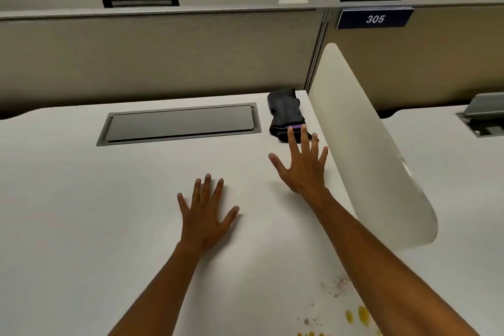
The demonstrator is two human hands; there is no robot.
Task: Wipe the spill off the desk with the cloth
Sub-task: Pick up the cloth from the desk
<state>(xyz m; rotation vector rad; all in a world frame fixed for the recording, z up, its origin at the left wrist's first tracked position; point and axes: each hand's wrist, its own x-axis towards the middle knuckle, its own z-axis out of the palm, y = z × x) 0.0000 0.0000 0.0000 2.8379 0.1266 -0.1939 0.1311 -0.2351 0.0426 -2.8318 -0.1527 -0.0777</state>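
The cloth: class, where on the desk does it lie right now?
In the head view, the dark cloth lies at the desk's far right corner, between the grey cable hatch and the white divider, just beyond the right hand.

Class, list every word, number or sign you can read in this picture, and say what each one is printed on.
"305": white digits on the blue nameplate fixed to the top of the partition panel at the upper right.
No other text is readable; the dark cloth and the desk show no legible label.
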